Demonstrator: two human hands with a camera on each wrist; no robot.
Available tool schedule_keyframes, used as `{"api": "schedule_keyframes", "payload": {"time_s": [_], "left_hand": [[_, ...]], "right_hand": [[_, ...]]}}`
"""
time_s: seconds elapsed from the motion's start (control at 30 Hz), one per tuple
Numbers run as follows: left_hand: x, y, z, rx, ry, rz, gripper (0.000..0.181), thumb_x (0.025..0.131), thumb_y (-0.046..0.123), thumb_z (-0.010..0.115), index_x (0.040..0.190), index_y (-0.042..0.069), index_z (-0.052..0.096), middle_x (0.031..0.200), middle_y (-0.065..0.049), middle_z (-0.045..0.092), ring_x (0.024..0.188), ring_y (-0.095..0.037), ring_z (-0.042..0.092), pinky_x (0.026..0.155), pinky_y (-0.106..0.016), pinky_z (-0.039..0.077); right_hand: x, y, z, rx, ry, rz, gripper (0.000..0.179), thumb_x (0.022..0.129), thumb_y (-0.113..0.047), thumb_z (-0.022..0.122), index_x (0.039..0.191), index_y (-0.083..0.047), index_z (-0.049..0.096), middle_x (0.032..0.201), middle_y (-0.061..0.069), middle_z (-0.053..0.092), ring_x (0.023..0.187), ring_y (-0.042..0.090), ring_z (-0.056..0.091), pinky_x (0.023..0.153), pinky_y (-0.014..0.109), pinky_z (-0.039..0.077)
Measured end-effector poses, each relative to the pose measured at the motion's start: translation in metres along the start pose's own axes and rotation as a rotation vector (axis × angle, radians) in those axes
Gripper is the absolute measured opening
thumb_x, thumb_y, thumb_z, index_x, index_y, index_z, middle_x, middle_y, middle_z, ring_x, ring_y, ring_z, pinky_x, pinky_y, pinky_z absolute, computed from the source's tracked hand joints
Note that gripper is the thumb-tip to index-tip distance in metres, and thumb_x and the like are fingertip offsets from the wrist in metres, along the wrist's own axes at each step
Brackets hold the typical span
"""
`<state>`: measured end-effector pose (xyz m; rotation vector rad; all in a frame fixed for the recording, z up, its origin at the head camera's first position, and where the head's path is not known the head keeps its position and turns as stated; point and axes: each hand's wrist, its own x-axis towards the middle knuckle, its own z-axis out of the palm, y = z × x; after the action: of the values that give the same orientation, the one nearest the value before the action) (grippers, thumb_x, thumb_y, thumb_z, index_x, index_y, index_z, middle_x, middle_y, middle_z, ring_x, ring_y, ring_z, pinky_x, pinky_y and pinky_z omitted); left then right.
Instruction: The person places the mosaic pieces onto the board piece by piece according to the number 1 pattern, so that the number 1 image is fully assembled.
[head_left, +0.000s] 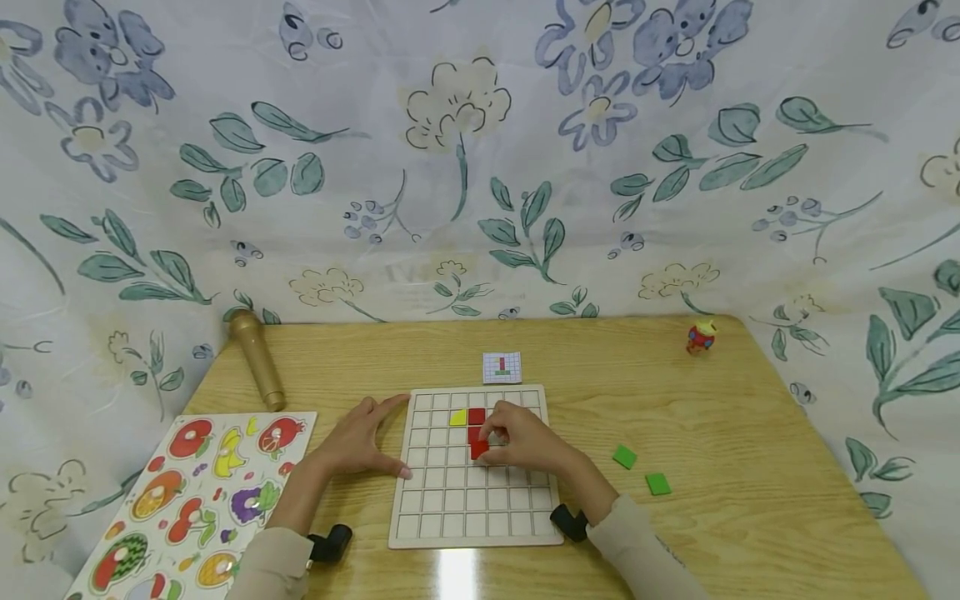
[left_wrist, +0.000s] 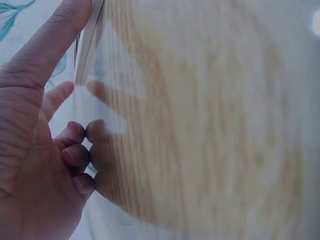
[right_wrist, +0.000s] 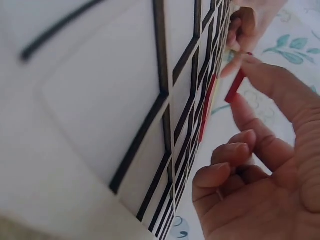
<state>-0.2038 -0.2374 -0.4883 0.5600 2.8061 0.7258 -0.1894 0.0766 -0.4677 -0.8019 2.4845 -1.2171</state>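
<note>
A pale wooden grid board (head_left: 431, 537) lies on the table between both hands. Thumb and index finger of the left hand (head_left: 352, 439) are spread apart and touch the board's left edge. With thumb and index finger, the right hand (head_left: 525, 437) pinches a red square tile (right_wrist: 235, 87) just over the grid; the right wrist view shows it tilted. Directly beyond, a red tile (head_left: 477, 415) and another partly covered red tile (head_left: 474, 434) sit in the cells. Left of the farther one is a yellow tile (head_left: 458, 418) with one rounded corner.
Two green square tiles (head_left: 624, 456) lie right of the board. Behind it is a small pattern card (head_left: 502, 367). A fruit picture board (head_left: 174, 475) and a gold microphone-shaped object (head_left: 258, 358) are at left. A small toy figure (head_left: 701, 337) stands far right.
</note>
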Motion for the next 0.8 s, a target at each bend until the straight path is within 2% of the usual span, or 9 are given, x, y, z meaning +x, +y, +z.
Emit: {"api": "schedule_keyframes", "payload": {"time_s": [0.4,0.8], "left_hand": [[0.0007,0.0,-0.0001,-0.006,0.002,-0.003,0.119,0.054,0.062,0.089,0.153,0.022,0.039,0.092,-0.006,0.04,0.077,-0.019,0.036,0.067,-0.033,0.032],[-0.0001,0.0014,-0.0008,-0.021,-0.008,-0.009,0.119,0.054,0.061,0.089,0.153,0.022,0.038,0.092,-0.006,0.039,0.077,-0.019,0.036,0.066,-0.033,0.032]], "right_hand": [[0.0042,-0.0037,0.0068,-0.239,-0.034,0.027,0.02,0.081,-0.021,0.082,0.093,-0.009,0.072,0.087,-0.003,0.049,0.077,0.009,0.044,0.07,0.023,0.04],[0.0052,-0.0065,0.0093,-0.285,-0.024,0.035,0.022,0.082,-0.025,0.082,0.095,-0.012,0.071,0.088,-0.002,0.05,0.076,0.01,0.045,0.071,0.024,0.041]]}}
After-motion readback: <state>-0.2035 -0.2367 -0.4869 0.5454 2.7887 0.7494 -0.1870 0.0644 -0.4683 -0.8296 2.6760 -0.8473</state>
